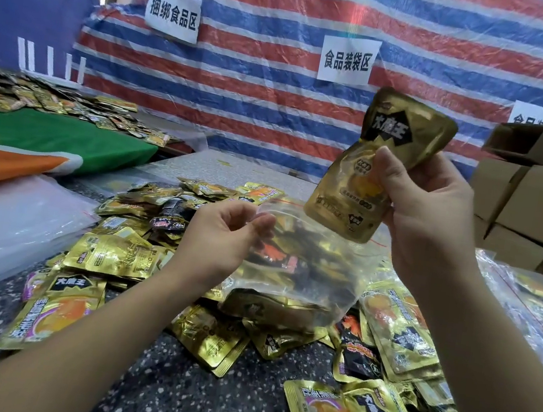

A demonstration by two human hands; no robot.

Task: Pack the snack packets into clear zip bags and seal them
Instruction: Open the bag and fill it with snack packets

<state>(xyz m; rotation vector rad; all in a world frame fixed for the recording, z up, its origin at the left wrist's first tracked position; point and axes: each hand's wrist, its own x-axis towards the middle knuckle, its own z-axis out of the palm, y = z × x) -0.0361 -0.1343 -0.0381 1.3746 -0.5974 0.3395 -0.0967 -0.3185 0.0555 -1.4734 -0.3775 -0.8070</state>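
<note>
Snack packets [138, 259] litter the speckled tabletop [169, 396]; the left hand [221, 234] pinches the rim of a part-filled clear zip bag [303, 268], while the right hand [423, 219] grips a gold packet [379, 164] just above its mouth.
</note>
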